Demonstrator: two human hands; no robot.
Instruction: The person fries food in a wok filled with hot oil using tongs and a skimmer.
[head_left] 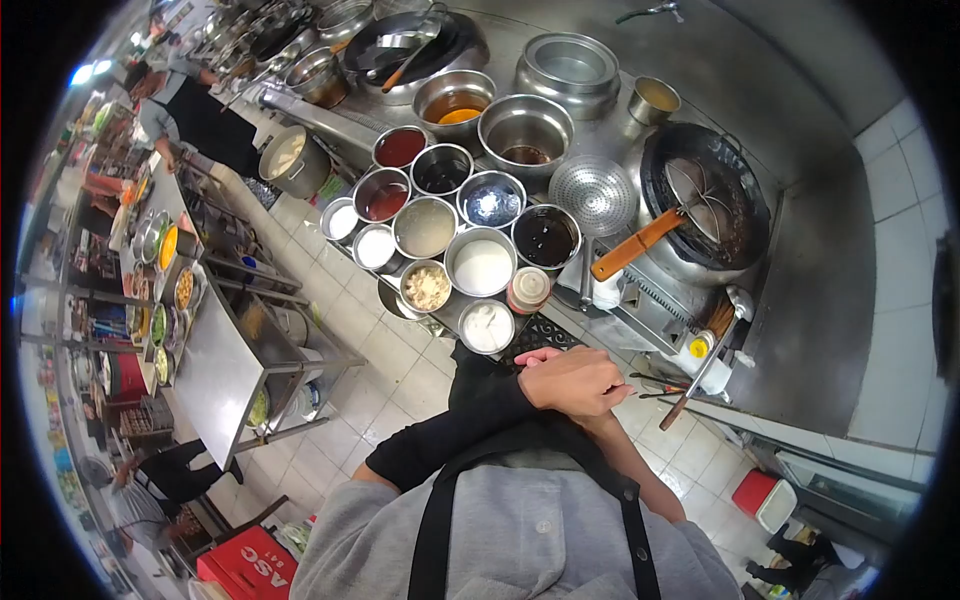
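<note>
Left hand (572, 380): laid across the right wrist, fingers bent over it, no object visible in its grip; near the wok, to its left on the person's side
Right hand (538, 357): mostly hidden beneath the left; a few fingertips poke out, but whether the rest are curled or straight I cannot tell
Wok (748, 205): dark and round, the landmark for all places here
Skimmer (637, 243): its wire head inside the wok, wooden handle slanting out over the rim, toward the left and the person
Ladle (704, 362): bowl just beside the wok on the person's side, its handle running slantwise toward the person, tip near the right forearm
White-filled cup (487, 327): left of the wok, near the hands, round and upright, something pale inside
Lidded jar (528, 290): between that cup and the wok, upright, its reddish wrapping unreadable
Dark-liquid pot (546, 237): left of the wok, past the perforated strainer (593, 195)
Chopped-food pot (426, 287): farther left of the wok, holding pale bits
Red-sauce pots (382, 196): two, well left of the wok
Orange-oil pot (455, 105): beyond and left of the wok, orange liquid inside
Red box (250, 568): well apart from the wok, far left on the person's side; white lettering reads "ASC" and "841"
</note>
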